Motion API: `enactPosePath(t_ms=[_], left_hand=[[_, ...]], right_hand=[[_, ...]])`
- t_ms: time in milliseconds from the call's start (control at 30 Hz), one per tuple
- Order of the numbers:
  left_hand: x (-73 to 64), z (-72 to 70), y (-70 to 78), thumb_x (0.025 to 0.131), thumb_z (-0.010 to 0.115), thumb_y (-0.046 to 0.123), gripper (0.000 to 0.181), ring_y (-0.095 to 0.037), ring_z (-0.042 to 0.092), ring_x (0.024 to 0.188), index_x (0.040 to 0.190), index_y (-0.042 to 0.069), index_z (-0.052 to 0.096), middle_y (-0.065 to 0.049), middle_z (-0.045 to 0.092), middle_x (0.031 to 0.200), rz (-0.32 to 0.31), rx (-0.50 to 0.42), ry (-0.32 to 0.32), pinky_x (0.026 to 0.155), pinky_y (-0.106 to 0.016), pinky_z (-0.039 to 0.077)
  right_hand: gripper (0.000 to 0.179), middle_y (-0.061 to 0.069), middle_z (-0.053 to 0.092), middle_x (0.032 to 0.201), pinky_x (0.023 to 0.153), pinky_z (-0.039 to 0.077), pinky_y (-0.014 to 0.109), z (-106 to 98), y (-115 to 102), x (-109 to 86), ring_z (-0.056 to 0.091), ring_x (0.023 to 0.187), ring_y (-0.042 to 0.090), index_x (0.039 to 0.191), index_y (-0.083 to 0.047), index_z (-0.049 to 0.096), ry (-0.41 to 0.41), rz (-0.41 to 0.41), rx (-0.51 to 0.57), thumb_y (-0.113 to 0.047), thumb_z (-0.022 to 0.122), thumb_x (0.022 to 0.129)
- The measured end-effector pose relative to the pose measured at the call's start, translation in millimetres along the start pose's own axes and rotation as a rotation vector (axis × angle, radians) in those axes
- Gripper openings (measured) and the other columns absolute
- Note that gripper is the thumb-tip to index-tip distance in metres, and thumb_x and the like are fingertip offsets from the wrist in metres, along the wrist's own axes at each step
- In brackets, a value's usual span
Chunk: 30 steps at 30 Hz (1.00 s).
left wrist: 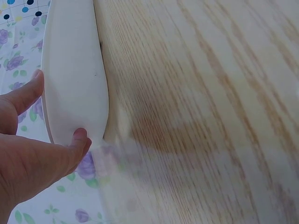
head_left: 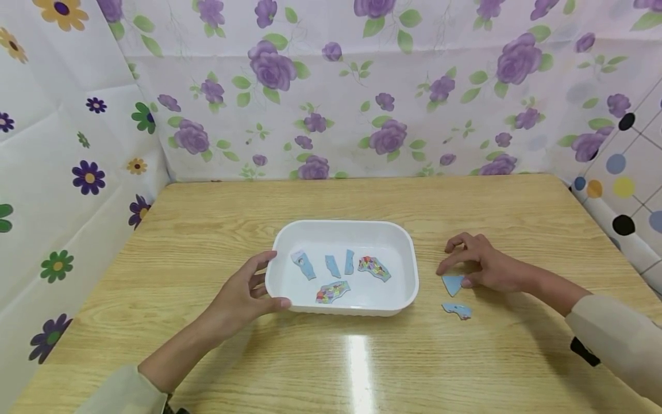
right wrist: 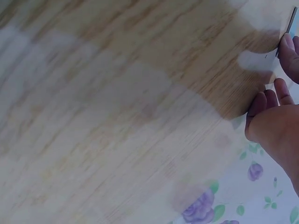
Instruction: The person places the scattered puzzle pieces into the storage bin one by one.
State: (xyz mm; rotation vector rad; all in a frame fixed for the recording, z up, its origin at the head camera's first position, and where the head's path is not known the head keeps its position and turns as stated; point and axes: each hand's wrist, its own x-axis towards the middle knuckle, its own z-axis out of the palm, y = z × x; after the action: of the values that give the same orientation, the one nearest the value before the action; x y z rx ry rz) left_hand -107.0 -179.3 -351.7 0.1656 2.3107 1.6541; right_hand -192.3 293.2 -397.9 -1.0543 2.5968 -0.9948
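A white plastic tray (head_left: 341, 307) rests on the wooden table. My left hand (head_left: 240, 296) grips its left end, thumb along the front side and fingers at the left rim; the left wrist view shows the same hand (left wrist: 39, 144) against the tray's wall (left wrist: 74, 70). To the right of the tray, my right hand (head_left: 488, 264) pinches a pale blue puzzle piece (head_left: 453, 285) between thumb and forefinger, its pointed end toward me. In the right wrist view only a sliver of that piece (right wrist: 293, 22) shows beside the thumb. Another blue puzzle piece (head_left: 457, 310) lies just nearer to me.
Inside the tray lie several flat puzzle pieces, some plain blue (head_left: 333, 265), two with a multicoloured pattern (head_left: 374, 268). Flowered sheeting (head_left: 320, 86) rises behind the wooden table (head_left: 222, 213) and along its sides.
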Motion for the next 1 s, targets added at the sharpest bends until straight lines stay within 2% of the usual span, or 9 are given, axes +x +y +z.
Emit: enactPosePath(t_ms=[167, 400, 633, 767, 1000], left_hand=[[0.1, -0.1, 0.1, 0.074, 0.084, 0.02, 0.098, -0.036, 0.048, 0.128, 0.151, 0.013, 0.023, -0.013, 0.033, 0.148, 0.002, 0.002, 0.0, 0.092, -0.031, 0.053], [-2.8, 0.2, 2.6, 0.076, 0.083, 0.019, 0.097, -0.037, 0.047, 0.128, 0.151, 0.011, 0.022, -0.015, 0.032, 0.149, 0.009, 0.003, -0.005, 0.092, -0.031, 0.053], [-3.8, 0.4, 2.6, 0.077, 0.082, 0.018, 0.096, -0.038, 0.047, 0.128, 0.151, 0.01, 0.022, -0.016, 0.031, 0.149, 0.012, -0.009, -0.01, 0.092, -0.032, 0.053], [-3.5, 0.7, 2.4, 0.077, 0.082, 0.019, 0.096, -0.038, 0.046, 0.129, 0.151, 0.01, 0.022, -0.016, 0.031, 0.149, 0.013, -0.006, -0.011, 0.093, -0.032, 0.052], [-3.1, 0.7, 3.2, 0.077, 0.082, 0.019, 0.095, -0.037, 0.047, 0.128, 0.151, 0.011, 0.023, -0.016, 0.032, 0.149, 0.007, 0.008, -0.004, 0.093, -0.033, 0.053]], right_hand=[[0.033, 0.008, 0.043, 0.125, 0.081, 0.026, 0.039, -1, 1, -0.9, 0.028, 0.108, 0.03, 0.1, -0.029, 0.072, -0.005, -0.011, 0.007, -0.006, 0.076, 0.077], [0.043, 0.019, 0.039, 0.138, 0.082, 0.022, 0.042, 1, 0, -3.0, 0.024, 0.119, 0.036, 0.111, -0.027, 0.073, -0.052, -0.045, 0.047, 0.004, 0.071, 0.08], [0.041, 0.019, 0.033, 0.146, 0.085, 0.026, 0.044, 0, -4, -4.6, 0.022, 0.118, 0.035, 0.106, -0.029, 0.075, -0.091, -0.005, 0.063, 0.004, 0.069, 0.082], [0.032, 0.015, 0.035, 0.145, 0.086, 0.029, 0.042, -2, -3, -5.8, 0.025, 0.116, 0.032, 0.101, -0.03, 0.075, -0.067, 0.023, 0.05, -0.005, 0.072, 0.082], [0.019, 0.018, 0.04, 0.141, 0.083, 0.031, 0.042, -1, 1, -11.1, 0.031, 0.112, 0.031, 0.094, -0.027, 0.075, 0.032, 0.038, 0.055, -0.015, 0.077, 0.08]])
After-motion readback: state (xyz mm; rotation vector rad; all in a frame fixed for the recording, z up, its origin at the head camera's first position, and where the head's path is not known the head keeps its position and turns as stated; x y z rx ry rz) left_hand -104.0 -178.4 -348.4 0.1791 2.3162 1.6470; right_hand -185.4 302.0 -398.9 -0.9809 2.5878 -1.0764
